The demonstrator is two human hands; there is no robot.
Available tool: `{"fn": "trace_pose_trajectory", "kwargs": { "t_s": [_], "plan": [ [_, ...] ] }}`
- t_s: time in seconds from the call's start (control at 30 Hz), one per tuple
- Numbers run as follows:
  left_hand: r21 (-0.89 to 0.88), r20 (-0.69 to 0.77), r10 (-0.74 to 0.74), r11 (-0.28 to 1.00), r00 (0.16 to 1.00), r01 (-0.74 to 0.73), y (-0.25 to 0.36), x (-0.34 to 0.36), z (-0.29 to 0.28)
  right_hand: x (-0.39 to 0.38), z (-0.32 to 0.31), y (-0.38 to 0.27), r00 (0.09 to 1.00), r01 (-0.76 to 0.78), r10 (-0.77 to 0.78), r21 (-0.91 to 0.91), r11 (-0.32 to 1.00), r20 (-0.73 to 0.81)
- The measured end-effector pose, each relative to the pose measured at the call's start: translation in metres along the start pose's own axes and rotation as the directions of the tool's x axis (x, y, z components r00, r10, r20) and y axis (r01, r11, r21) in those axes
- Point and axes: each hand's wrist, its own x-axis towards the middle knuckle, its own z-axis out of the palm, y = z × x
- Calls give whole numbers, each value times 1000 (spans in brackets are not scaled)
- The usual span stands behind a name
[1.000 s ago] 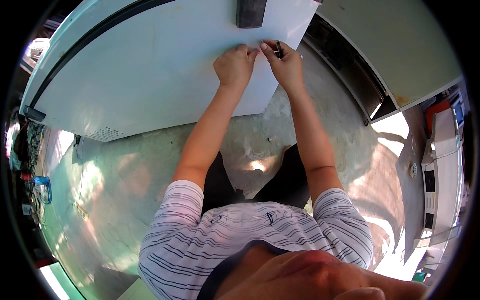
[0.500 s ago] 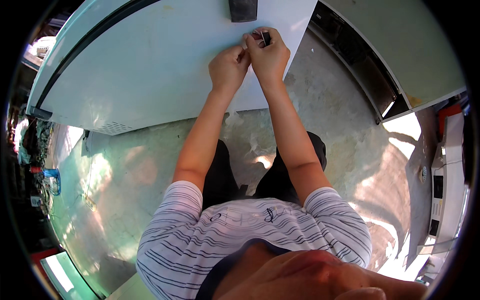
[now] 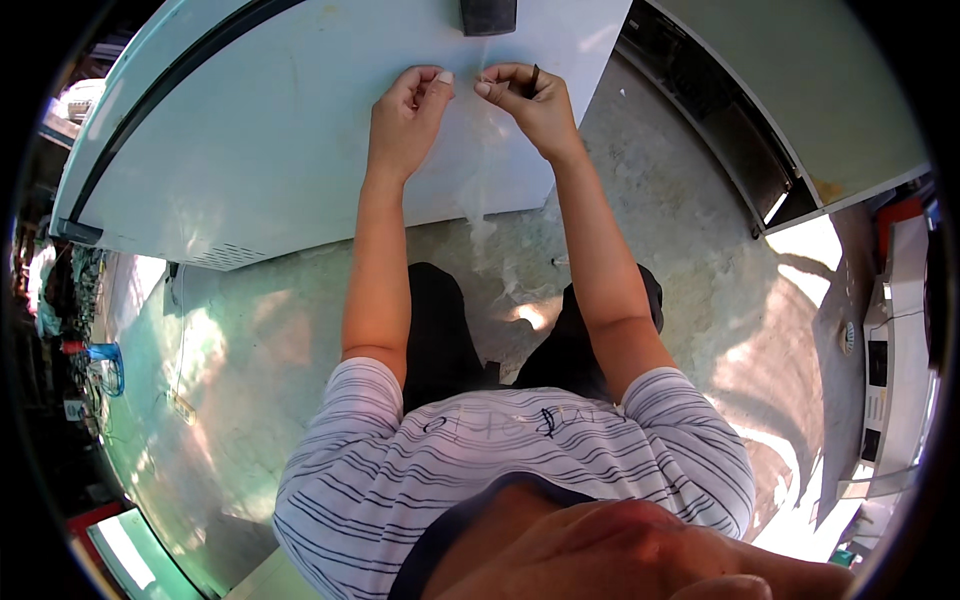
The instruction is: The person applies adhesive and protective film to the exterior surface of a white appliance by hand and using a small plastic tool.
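Both my hands are raised in front of a large white appliance panel point(image 3: 250, 130), apart from each other. My left hand point(image 3: 408, 118) is closed in a pinch, thumb against the curled fingers; whatever it holds, if anything, is too small to make out. My right hand point(image 3: 535, 105) pinches something tiny between thumb and forefinger. A small dark piece point(image 3: 534, 76) sticks up between its fingers. A faint, see-through whitish streak point(image 3: 484, 150) runs downward between the hands; I cannot tell what it is. Just above them, a dark block-shaped part point(image 3: 488, 15) is on the panel.
A pale cabinet-like appliance with a dark open base point(image 3: 720, 110) stands at the right. Below lies a stained concrete floor point(image 3: 290, 320) with sunlit patches. Cluttered parts and a blue item point(image 3: 104, 352) lie along the left edge. A white unit point(image 3: 893, 330) is at the far right.
My hands, formerly together, have separated: the left has moved left, the right slightly right. The dark piece at my right hand now shows narrower.
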Motion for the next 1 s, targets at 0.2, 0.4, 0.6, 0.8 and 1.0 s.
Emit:
{"fn": "trace_pose_trajectory", "kwargs": {
  "t_s": [0.2, 0.4, 0.6, 0.8, 1.0],
  "plan": [
    [646, -23, 8, 764, 1000, 9, 61, 21, 17, -1, 3, 9, 994, -56, 45, 112, 992, 97],
    [609, -103, 211, 786, 972, -106, 35, 15, 15, -3, 4, 11, 984, -86, 78, 46, 995, 159],
    [512, -193, 255, 850, 947, -125, 14, -3, 5, -11, 11, 6, 974, -83, 95, -69, 994, 205],
    [414, -256, 283, 896, 924, -160, 2, -15, 5, -15, 10, -2, 997, -62, 66, -94, 994, 38],
    [424, -298, 365, 878, 882, -220, 2, -21, 13, -4, 42, -15, 959, 25, -29, -17, 1000, -282]
  ]
}}
